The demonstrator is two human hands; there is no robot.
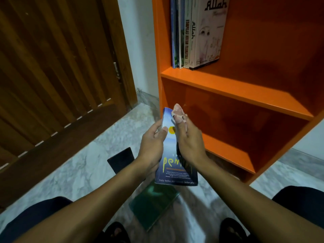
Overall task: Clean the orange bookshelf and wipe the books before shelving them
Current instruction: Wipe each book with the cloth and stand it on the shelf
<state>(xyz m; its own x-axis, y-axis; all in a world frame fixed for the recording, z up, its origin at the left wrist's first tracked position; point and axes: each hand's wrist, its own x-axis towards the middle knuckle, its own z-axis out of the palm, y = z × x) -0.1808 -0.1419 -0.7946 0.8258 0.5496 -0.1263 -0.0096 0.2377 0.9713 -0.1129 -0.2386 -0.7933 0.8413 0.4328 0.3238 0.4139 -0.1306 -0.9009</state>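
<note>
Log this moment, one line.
left hand: holds blue book | right hand: wipes with cloth | shelf below: unfilled

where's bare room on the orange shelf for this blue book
Upper shelf board: bare to the right of the standing books, which crowd its left end. The lower compartment looks empty. The floor under the blue book is taken by a green book.

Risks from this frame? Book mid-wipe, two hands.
1. The left hand alone grips the blue book by its edge while the right hand presses a cloth on it; a hard wipe might twist it loose.
2. The green book and a dark flat object lie on the floor directly below, so a drop could hit them.
3. The shelved books lean right and may topple when another is added.
</note>
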